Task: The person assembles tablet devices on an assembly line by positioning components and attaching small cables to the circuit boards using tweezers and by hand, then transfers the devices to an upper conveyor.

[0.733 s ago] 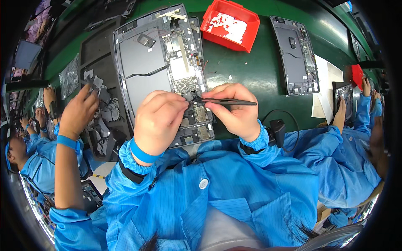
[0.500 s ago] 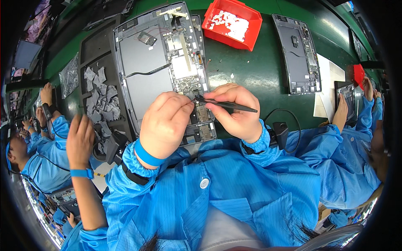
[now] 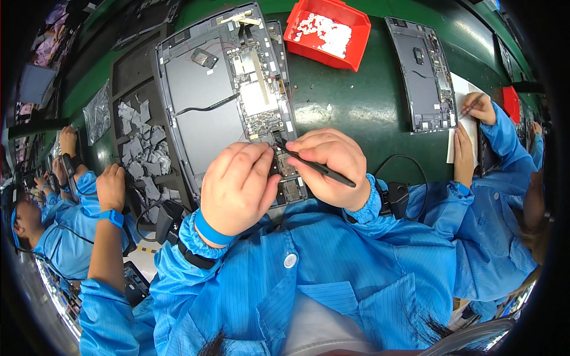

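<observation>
My right hand (image 3: 333, 160) is closed around black tweezers (image 3: 323, 169). Their tips touch or hover just over the lower part of a green circuit board (image 3: 264, 121) in an opened grey tablet-like device (image 3: 208, 127). My left hand (image 3: 234, 187) rests on the device's lower part, fingers bent over the parts near the tweezer tips. Its thumb stands apart from the fingers, and nothing shows between them. A black cable (image 3: 208, 107) crosses the casing. Higher up lies a small dark module (image 3: 205, 57) with thin red wires. My left hand covers part of the device's near end.
A red bin (image 3: 328, 32) of small white pieces stands beyond the device. Another opened device (image 3: 421, 74) lies to the right. On the left, a dark tray (image 3: 175, 148) holds grey scraps (image 3: 145, 151). Co-workers' hands (image 3: 466, 154) (image 3: 111, 187) are on both sides.
My left thumb has come away from its fingers, and that hand has shifted slightly nearer me. The tweezers have tilted more steeply. The right co-worker's hands have moved to the white sheet.
</observation>
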`<state>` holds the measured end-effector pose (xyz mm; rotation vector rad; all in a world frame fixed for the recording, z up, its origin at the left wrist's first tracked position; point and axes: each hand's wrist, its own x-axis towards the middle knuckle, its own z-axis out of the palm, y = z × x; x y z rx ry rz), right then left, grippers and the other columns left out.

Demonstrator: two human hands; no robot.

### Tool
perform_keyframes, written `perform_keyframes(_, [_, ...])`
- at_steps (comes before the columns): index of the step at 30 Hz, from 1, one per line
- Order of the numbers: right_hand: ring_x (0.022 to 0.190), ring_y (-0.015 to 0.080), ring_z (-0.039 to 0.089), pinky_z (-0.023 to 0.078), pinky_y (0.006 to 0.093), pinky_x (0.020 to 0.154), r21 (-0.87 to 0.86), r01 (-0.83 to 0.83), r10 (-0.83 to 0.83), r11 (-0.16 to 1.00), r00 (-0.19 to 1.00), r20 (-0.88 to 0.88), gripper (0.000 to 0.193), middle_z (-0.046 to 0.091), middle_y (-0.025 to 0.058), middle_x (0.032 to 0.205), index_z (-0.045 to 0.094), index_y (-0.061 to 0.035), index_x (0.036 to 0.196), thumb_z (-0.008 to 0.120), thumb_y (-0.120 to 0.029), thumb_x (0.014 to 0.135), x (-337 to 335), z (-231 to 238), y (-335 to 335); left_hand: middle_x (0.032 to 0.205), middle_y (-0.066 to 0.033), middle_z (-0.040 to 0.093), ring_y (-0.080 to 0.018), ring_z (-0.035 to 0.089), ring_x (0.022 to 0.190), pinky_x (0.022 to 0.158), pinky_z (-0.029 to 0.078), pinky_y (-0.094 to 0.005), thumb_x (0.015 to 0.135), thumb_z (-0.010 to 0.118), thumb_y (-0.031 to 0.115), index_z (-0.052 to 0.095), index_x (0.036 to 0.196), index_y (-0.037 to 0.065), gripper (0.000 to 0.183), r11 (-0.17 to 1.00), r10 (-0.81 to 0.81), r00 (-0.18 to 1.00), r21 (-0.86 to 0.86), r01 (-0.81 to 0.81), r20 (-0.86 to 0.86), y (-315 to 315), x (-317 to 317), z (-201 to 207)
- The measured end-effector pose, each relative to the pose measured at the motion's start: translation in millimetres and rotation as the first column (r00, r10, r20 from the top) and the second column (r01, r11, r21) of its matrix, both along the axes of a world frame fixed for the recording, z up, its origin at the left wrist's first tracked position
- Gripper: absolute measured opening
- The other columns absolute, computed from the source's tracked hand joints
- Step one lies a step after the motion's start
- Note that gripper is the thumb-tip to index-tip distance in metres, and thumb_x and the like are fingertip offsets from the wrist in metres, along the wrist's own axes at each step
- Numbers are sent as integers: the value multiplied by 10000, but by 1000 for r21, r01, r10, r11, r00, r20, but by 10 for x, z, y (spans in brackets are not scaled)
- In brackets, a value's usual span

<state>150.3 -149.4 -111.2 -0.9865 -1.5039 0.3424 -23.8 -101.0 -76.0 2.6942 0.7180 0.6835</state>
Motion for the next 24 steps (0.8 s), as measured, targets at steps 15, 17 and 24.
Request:
perform_keyframes(15, [814, 241, 615, 496, 316, 699, -51, 58, -74, 997, 915, -396, 293, 635, 179, 877, 498, 5, 847, 694, 106, 653, 34, -199, -201, 976, -67, 583, -243, 536, 870, 709, 431, -346, 560, 603, 10, 612, 1005, 18, 445, 979, 35, 992, 206, -9, -121, 7, 50, 43])
perform_keyframes(17, [812, 242, 616, 495, 319, 697, -38, 59, -69, 998, 907, -415, 294, 636, 179, 879, 496, 3, 846, 695, 103, 655, 25, -201, -211, 977, -59, 581, -240, 534, 872, 711, 420, -341, 559, 594, 29, 614, 1000, 25, 441, 976, 57, 986, 218, -22, -159, -4, 72, 33])
perform_keyframes(24, [804, 250, 623, 492, 323, 697, 14, 51, -42, 999, 925, -377, 305, 635, 181, 876, 497, -1, 857, 699, 101, 652, 15, -217, -204, 970, -41, 580, -231, 528, 875, 702, 399, -330, 563, 584, 65, 614, 986, 61, 424, 956, 69, 969, 293, 4, -239, 10, 96, 55])
